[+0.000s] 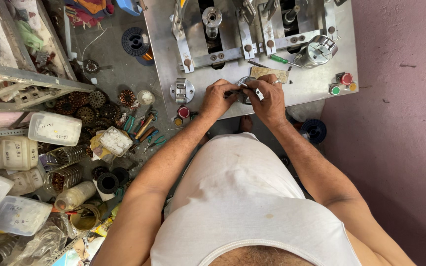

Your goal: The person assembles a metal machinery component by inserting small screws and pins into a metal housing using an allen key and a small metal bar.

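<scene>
My left hand (217,98) and my right hand (270,98) meet at the front edge of a metal machine table (301,88). Between them they hold a small round metal part (245,88), mostly hidden by the fingers. My right hand also pinches a thin metal tool that points into the part. A ring sits on one right finger. Just behind my hands lies a worn flat brownish plate (271,73).
On the table are a green-handled screwdriver (280,59), a round metal fixture (182,90), a shiny cylinder (317,51), and red and green push buttons (342,83). The floor at the left holds wound copper stators (90,106), plastic boxes (55,128), pliers (144,127) and spools.
</scene>
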